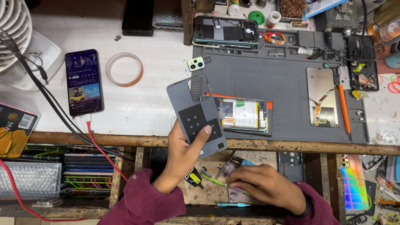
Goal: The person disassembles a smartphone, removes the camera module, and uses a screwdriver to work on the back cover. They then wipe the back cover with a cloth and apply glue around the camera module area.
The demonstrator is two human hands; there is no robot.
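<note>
The left hand (183, 156) has its grip on a grey plastic phone back cover (196, 114), tilted above the worktop (146, 104). Just beyond it lies an opened phone (241, 114). The right hand (266, 185) rests on small tools (221, 181) below.

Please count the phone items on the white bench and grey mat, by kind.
Working phone, screen lit: 1
Opened phones, insides showing: 2
Loose grey back cover, held by left hand: 1
Loose screen panel: 1
Total: 5

Grey phone back cover (196, 114), inner side up, black pads, tilted above bench edge.
</note>
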